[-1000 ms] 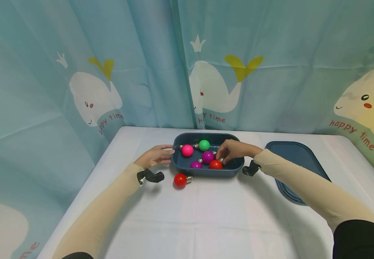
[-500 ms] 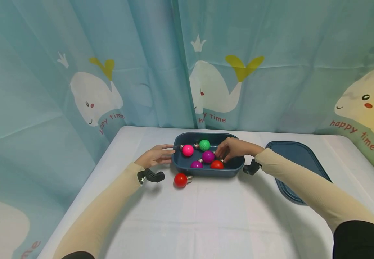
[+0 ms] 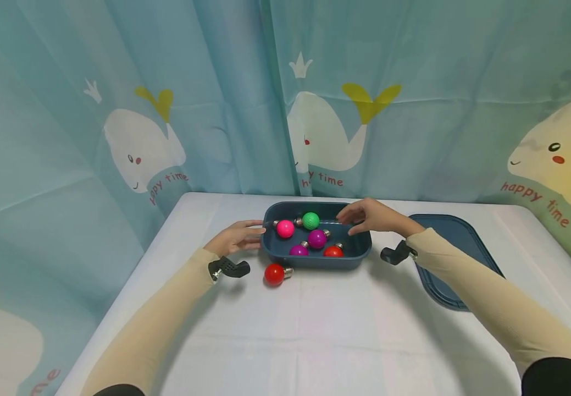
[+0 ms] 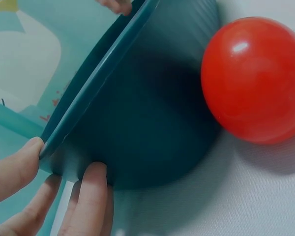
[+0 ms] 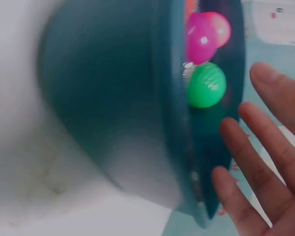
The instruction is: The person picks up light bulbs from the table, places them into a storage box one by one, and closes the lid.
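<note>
A dark blue plastic box [image 3: 315,263] holds several bulbs with screw bases: a pink bulb [image 3: 285,229], a green bulb [image 3: 310,221], two purple ones, including a purple bulb [image 3: 317,238], and a red bulb [image 3: 333,251] at the front wall. My left hand [image 3: 236,238] rests against the box's left end, fingertips on the outer wall and thumb at the rim in the left wrist view. Over the box's right end is my right hand [image 3: 371,215], fingers spread and holding nothing. Another red bulb [image 3: 273,274] lies on the table in front of the box.
A dark blue lid [image 3: 455,236] lies flat at the right, partly hidden by the right forearm. The white cloth-covered table [image 3: 315,330] ends at a blue curtain [image 3: 236,110] with whale prints.
My right hand has let go of the red bulb in the box and risen up and to the right, its fingers opening. The left hand stays at the box's left end.
</note>
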A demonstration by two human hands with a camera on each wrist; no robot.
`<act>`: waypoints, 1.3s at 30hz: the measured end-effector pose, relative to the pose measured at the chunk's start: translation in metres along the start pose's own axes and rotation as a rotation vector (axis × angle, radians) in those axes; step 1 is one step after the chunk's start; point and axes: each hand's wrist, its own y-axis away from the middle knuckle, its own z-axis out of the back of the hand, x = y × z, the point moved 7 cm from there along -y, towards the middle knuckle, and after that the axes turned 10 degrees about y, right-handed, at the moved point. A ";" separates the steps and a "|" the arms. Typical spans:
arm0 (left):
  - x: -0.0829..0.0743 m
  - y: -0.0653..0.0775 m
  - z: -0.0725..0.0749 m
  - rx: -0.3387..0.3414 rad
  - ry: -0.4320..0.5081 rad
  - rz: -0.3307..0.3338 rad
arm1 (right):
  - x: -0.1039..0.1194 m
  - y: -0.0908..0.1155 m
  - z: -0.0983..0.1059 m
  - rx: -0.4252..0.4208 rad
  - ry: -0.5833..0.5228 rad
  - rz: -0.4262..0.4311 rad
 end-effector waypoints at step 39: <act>-0.002 -0.001 0.000 0.018 -0.034 0.002 | 0.112 0.033 -0.074 -0.376 -0.205 0.043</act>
